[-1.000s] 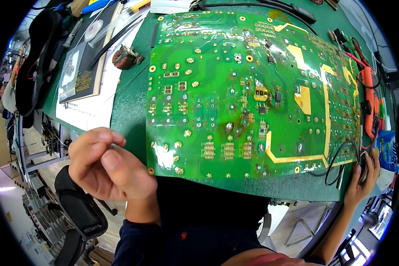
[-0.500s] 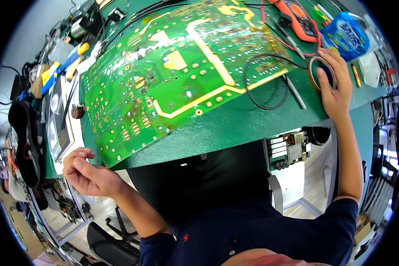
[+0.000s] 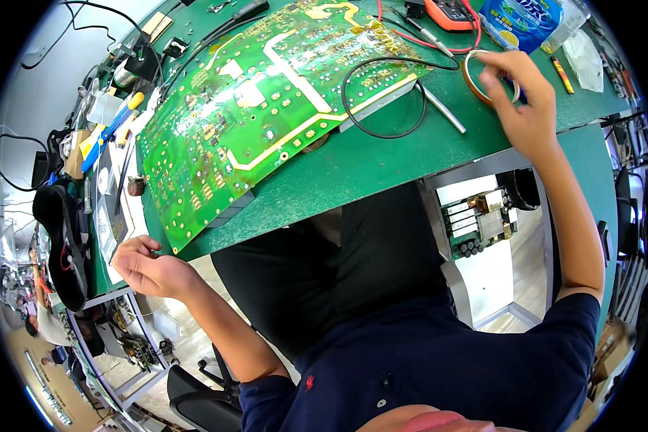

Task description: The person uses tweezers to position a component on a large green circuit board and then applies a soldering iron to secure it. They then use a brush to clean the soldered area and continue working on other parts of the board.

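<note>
Board [image 3: 266, 126] near left hand [image 3: 153, 271]; tape roll [image 3: 471, 81] under right hand [image 3: 527, 106].

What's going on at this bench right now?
A person sits at a green-topped table with a large green circuit board lying on it. Their right hand is at a roll of tape beyond the board's right end, fingers over the ring; how firmly it grips isn't clear. The left hand, loosely curled, is by the board's near left corner, with nothing visible in it. A black cable loops over the board's edge, and an orange meter lies farther back.
</note>
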Tool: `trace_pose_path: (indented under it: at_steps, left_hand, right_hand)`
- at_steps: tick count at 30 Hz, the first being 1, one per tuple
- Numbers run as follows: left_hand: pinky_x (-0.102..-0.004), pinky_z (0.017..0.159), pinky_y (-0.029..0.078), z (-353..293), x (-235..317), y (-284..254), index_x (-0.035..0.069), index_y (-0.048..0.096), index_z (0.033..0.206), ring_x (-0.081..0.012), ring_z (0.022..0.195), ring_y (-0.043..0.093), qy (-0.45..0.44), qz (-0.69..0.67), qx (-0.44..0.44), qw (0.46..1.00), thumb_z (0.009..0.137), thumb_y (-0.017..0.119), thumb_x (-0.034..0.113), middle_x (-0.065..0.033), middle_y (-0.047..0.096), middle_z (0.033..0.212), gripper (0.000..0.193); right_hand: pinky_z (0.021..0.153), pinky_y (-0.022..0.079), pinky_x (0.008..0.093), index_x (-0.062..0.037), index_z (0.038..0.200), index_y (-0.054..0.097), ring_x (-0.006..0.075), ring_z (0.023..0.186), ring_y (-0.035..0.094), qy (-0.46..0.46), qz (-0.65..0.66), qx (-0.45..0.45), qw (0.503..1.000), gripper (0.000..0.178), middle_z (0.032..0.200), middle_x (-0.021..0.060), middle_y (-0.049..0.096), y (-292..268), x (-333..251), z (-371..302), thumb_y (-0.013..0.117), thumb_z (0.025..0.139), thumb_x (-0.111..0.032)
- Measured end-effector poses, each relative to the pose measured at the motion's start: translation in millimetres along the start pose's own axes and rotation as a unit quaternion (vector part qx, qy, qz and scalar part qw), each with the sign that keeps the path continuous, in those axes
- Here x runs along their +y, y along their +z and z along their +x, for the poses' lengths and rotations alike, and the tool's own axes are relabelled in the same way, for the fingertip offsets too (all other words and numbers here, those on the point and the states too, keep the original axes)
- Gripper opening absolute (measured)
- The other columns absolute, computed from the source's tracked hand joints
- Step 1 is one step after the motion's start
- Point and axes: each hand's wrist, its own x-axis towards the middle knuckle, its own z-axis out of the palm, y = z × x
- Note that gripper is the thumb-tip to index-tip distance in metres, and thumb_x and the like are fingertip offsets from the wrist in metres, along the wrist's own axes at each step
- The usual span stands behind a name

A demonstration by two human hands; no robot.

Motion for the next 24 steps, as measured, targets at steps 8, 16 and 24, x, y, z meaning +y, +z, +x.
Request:
trace_pose_path:
  at_steps: [8, 16, 24]
  left_hand:
    - [-0.0229, 0.075, 0.041, 1.9, -4.4, -6.1, -0.001, 0.054, 0.125, -0.0105, 0.088, 0.051, 0.007, 0.028, -0.165, 0.986, 0.098, 0.063, 0.018, -0.0049, 0.056, 0.104, 0.034]
    - [-0.0211, 0.076, 0.039, -0.1, 5.9, 3.1, -0.002, 0.058, 0.119, -0.0075, 0.085, 0.05, -0.044, 0.053, -0.157, 0.985, 0.101, 0.056, 0.011, -0.0018, 0.057, 0.096, 0.022]
    - [-0.018, 0.055, 0.031, -2.1, 15.3, 10.1, -0.002, 0.061, 0.11, -0.0002, 0.062, 0.044, -0.072, 0.018, -0.1, 0.992, 0.099, 0.058, 0.007, 0.0038, 0.057, 0.073, 0.014]
  right_hand:
    - [0.09, 0.046, 0.0433, -0.0052, 0.103, 0.066, 0.0335, 0.107, 0.058, -0.089, 0.031, -0.162, 0.982, 0.031, 0.117, 0.0115, 0.061, 11.0, -41.7, -6.4, 0.078, 0.077, -0.016]
    - [0.088, 0.047, 0.0429, -0.0044, 0.102, 0.067, 0.0332, 0.103, 0.059, -0.095, 0.051, -0.16, 0.981, 0.032, 0.111, 0.0122, 0.062, 11.0, -41.6, -3.5, 0.079, 0.074, -0.015]
    - [0.075, 0.044, 0.0417, -0.0035, 0.089, 0.063, 0.0325, 0.086, 0.054, -0.047, -0.02, -0.114, 0.992, 0.022, 0.091, 0.0116, 0.058, 13.8, -42.2, 0.4, 0.077, 0.072, -0.006]
